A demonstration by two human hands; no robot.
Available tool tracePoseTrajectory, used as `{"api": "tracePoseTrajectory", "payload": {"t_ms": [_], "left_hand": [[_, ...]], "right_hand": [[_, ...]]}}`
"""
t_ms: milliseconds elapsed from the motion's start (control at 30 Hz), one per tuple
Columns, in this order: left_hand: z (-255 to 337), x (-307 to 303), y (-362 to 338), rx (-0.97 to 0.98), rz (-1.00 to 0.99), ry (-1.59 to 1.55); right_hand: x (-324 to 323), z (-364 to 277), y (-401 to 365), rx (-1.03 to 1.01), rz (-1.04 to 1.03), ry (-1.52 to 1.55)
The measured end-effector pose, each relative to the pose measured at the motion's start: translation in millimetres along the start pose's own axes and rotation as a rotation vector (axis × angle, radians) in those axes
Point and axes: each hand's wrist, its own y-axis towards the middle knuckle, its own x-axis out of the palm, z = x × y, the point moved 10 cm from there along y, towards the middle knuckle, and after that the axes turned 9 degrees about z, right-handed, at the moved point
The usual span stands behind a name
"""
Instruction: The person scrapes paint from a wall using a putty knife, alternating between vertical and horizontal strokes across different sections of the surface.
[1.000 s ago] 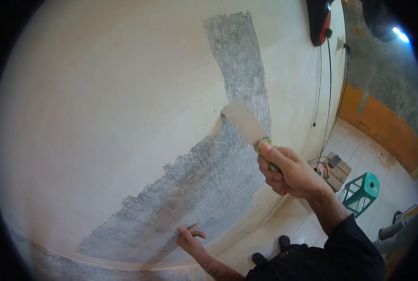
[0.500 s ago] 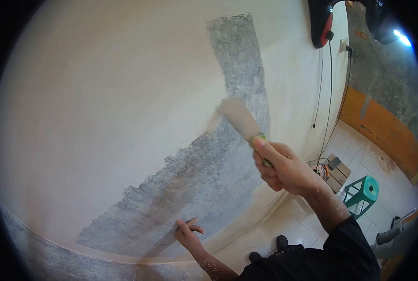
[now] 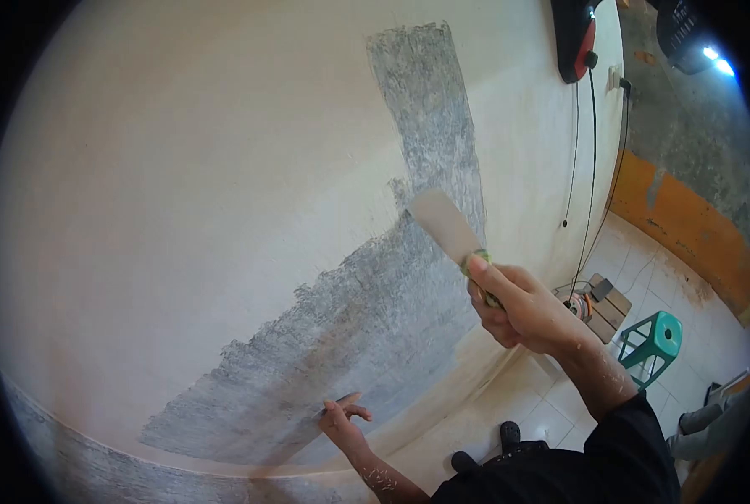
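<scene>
My right hand (image 3: 513, 302) is closed around the handle of a scraper (image 3: 444, 223) with a broad, flat blade and green on its grip. The blade's end lies over the border between the pale wall coating (image 3: 223, 185) and a rough grey bared patch (image 3: 383, 294). That patch runs up the wall as a strip and spreads out low to the left. Lower down, my left hand (image 3: 344, 422) is at the grey surface with its fingers apart and nothing visible in it. Small pale flakes stick to both forearms.
A green plastic stool (image 3: 665, 334) stands on the tiled floor at right, beside a small wooden stool (image 3: 607, 311) with a coiled cable and a dark object. Cords hang along the wall from a black-and-red device (image 3: 576, 50). Another person's leg (image 3: 711, 433) shows at lower right.
The scraper and my right hand have moved slightly right and down. A small notch of grey now shows in the pale coating left of the blade. My left hand has barely shifted.
</scene>
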Motion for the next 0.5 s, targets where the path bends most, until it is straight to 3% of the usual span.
{"api": "tracePoseTrajectory", "payload": {"t_ms": [133, 500], "left_hand": [[5.7, -1.8, -2.4, 0.022, -0.022, 0.027], [28.7, 20.9, -5.3, 0.081, -0.097, -0.016]], "right_hand": [[9.9, -32.6, -6.3, 0.005, -0.039, -0.014], [-4.2, -33.3, -2.7, -0.05, 0.01, -0.196]]}}
